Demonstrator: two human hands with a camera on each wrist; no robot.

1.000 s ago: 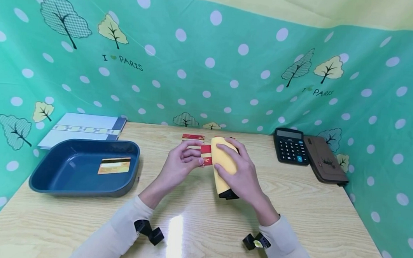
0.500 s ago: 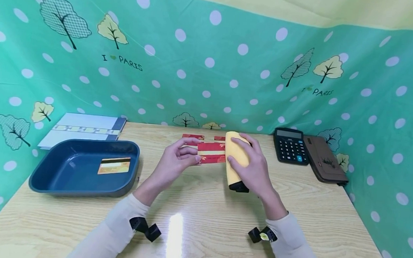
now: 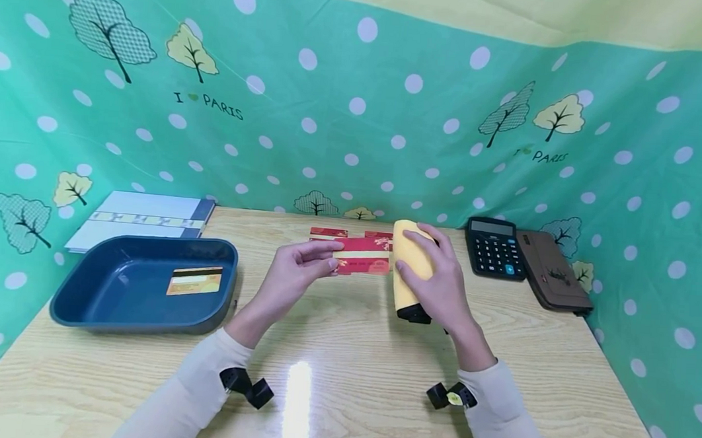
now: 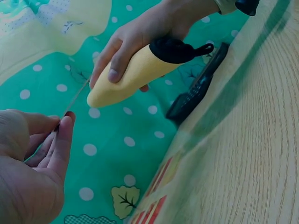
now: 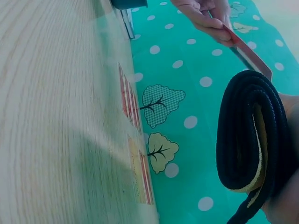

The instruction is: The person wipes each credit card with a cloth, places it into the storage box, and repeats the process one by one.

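Observation:
My left hand pinches the left end of a red card with a pale gold stripe between thumb and fingers, holding it above the table. In the left wrist view the card is nearly edge-on. My right hand grips a folded yellow cloth with a black end, just right of the card. The right wrist view shows the cloth's black layered edge; a black loop shows in the left wrist view. Whether cloth and card touch, I cannot tell. Behind lie two red striped cards, partly hidden.
On the left a blue basin has a gold card with a black stripe in it. A white-and-blue folder lies behind. A black calculator and brown pouch are at the back right.
My right hand has moved right with the yellow cloth, off the red card, most of which was covered one second ago. My left hand has drawn slightly left, still pinching the card.

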